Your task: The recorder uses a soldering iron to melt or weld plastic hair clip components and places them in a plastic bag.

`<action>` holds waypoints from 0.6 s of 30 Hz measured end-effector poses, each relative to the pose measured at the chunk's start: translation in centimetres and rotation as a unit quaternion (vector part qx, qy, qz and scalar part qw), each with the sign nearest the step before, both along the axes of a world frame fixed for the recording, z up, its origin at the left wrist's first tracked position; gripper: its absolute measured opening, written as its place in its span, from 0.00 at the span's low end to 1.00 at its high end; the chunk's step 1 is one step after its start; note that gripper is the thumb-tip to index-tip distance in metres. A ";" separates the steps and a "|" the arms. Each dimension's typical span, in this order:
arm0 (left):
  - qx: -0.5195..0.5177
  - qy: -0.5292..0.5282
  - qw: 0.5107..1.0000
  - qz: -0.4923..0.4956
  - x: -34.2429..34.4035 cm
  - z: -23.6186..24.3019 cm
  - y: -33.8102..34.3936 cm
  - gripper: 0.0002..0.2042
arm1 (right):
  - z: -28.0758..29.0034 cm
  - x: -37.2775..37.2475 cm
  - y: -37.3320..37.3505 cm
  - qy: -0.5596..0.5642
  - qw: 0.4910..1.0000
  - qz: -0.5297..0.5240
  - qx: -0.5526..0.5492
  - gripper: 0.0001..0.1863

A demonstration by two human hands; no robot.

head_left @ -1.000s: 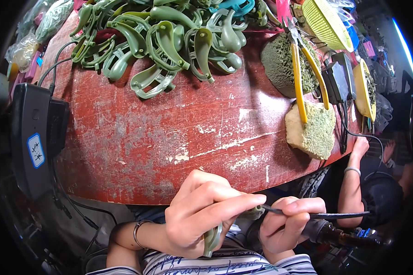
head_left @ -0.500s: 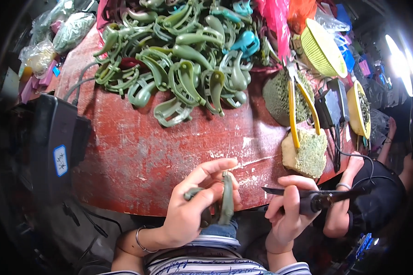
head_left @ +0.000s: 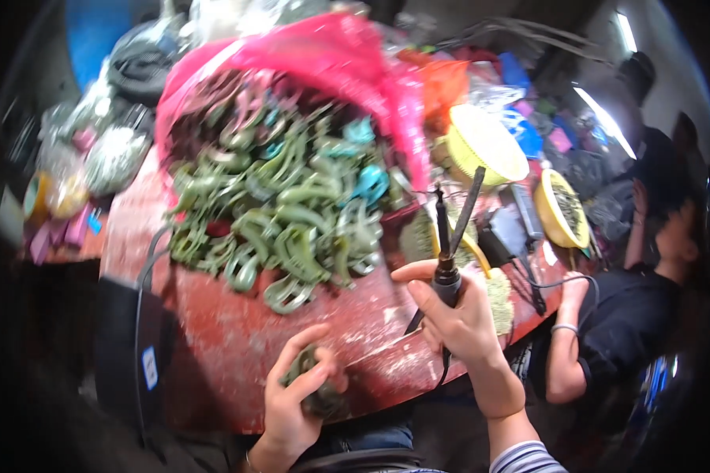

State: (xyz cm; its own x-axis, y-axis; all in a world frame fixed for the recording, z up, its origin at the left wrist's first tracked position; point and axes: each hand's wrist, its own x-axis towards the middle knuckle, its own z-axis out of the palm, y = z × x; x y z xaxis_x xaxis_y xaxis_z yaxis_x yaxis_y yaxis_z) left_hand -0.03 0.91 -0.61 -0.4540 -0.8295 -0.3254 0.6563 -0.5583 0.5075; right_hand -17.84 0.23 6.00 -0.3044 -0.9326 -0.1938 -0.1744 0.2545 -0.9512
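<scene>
In my left hand [head_left: 296, 394], low over the table's near edge, a dark green curved plastic piece [head_left: 321, 400] is gripped and partly covered by the fingers. My right hand [head_left: 457, 315] is raised at the table's right side. It holds a black-handled tool like a soldering iron [head_left: 447, 282], its slim dark tip pointing up. A long flat dark blade [head_left: 469, 206] is held crosswise in the same hand. Beyond both hands lies a heap of green curved plastic pieces [head_left: 292, 236], with a few turquoise ones [head_left: 371, 184] among them, spilling from a pink plastic bag [head_left: 292, 43].
Behind my right hand are yellow-handled pliers [head_left: 475, 251] and a rough pale block [head_left: 499, 299], partly hidden. Yellow baskets [head_left: 521, 162] and black power adapters [head_left: 506, 232] stand at right. A dark box [head_left: 126, 347] is at left. Another person [head_left: 623, 331] sits at right.
My right hand has risen and moved forward, turning its tools from level to upright. My left hand sits lower and further left, still gripping the green piece. The view has tilted up, showing the pink bag.
</scene>
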 end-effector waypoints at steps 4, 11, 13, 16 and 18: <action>-0.018 0.047 0.999 -0.011 0.1 0.4 0.1 0.20 | 1.7 -5.3 0.4 0.113 0.984 -0.111 -0.079 0.03; -0.021 0.085 0.996 -0.008 -1.0 0.5 0.5 0.19 | 0.4 -13.7 0.7 0.477 0.862 -0.172 0.013 0.17; -0.022 0.078 0.997 0.017 -0.5 0.1 0.6 0.19 | -2.6 -14.3 -1.1 0.470 0.865 -0.175 -0.010 0.16; -0.014 0.080 0.997 0.008 -0.6 0.1 0.5 0.18 | -3.9 -14.9 -1.4 0.523 0.833 -0.178 0.001 0.15; -0.019 0.063 0.998 0.016 -0.8 0.1 0.5 0.18 | -3.1 -14.1 -1.5 0.524 0.832 -0.182 0.025 0.14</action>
State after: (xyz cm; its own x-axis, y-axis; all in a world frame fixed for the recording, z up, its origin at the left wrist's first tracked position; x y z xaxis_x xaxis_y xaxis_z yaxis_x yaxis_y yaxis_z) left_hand -0.84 1.38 -0.47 -0.4622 -0.8551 -0.2348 0.7333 -0.5175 0.4409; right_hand -31.92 -1.25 2.89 -0.5920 -0.7400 0.3192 -0.8029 0.5075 -0.3126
